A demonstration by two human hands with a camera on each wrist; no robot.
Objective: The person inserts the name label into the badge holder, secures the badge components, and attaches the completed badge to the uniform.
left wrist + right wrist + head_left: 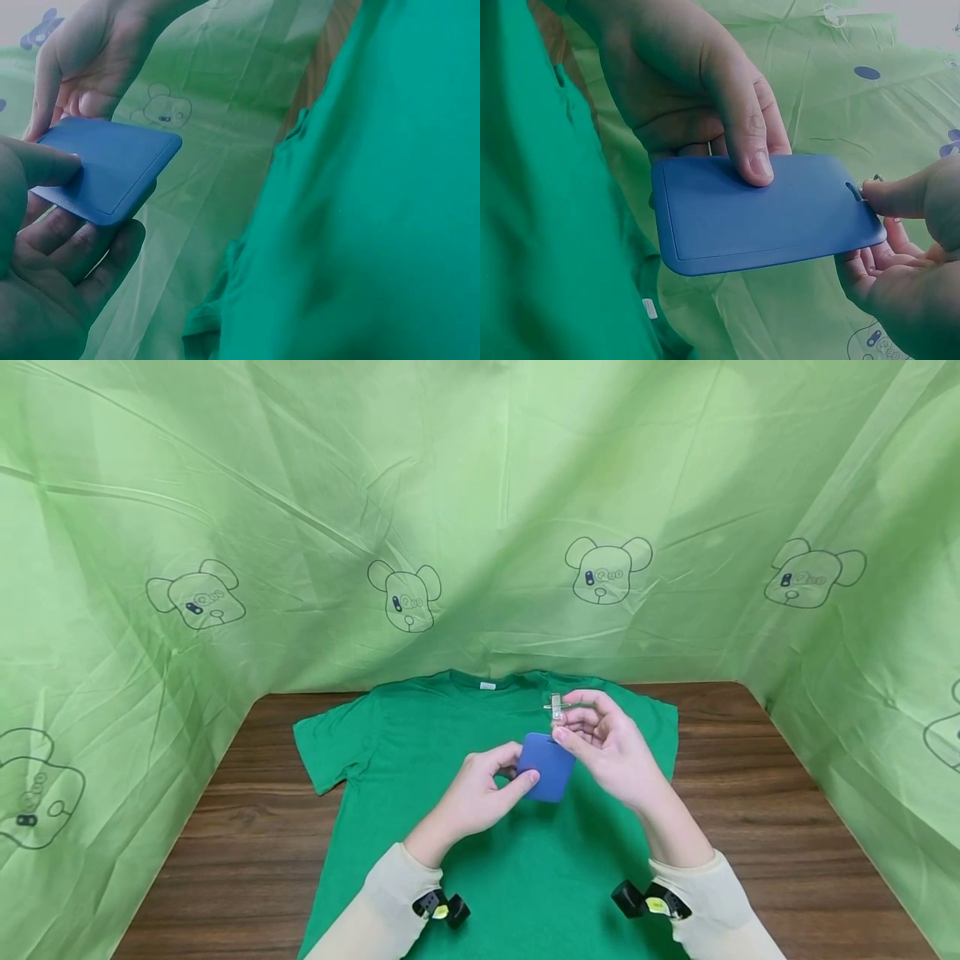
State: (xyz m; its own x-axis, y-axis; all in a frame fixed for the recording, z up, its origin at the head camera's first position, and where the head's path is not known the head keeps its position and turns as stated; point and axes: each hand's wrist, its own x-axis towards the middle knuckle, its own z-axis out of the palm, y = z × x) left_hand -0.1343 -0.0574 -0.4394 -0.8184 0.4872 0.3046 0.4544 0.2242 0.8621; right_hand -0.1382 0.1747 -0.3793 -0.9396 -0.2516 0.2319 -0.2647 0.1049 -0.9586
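Observation:
A blue badge holder is held above a green T-shirt that lies spread out. My left hand grips it by one side, thumb on its flat face and fingers beneath, as the left wrist view also shows. My right hand pinches at the slotted end of the holder, where a metal clip sticks up beside the fingertips. In the right wrist view the slot lies right by the right thumb; the clip is mostly hidden there.
The shirt covers much of a brown wooden table. Green cloth printed with bear heads hangs behind and at both sides. A white label shows at the shirt's collar near the table's far edge.

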